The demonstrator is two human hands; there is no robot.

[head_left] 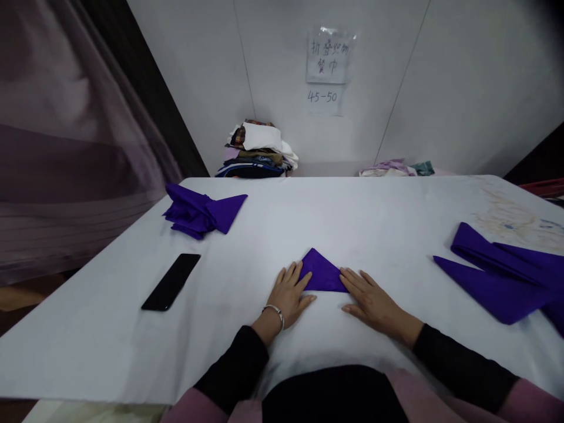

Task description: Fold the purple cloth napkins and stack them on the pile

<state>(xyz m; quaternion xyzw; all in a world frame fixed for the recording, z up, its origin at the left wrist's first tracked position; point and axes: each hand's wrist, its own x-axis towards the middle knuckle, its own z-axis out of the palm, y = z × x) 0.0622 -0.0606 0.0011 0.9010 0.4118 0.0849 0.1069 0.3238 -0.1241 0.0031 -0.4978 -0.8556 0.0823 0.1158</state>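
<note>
purple cloth triangle (321, 273), folded; left hand (288, 297) and right hand (370, 301) spread over its side corners, clenching nothing; risk: uneven sliding pressure could skew layers.

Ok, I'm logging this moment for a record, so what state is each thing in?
Middle purple cloth: folded to a triangle, flat.
Left hand: open, fingers on the triangle's left side.
Right hand: open, fingertips at its right corner.
Left purple cloth: bunched, one pointed end out.
Right purple cloth: loosely folded, partly out of view.
Phone: lying flat, dark.
Clothes pile: stacked.
</note>
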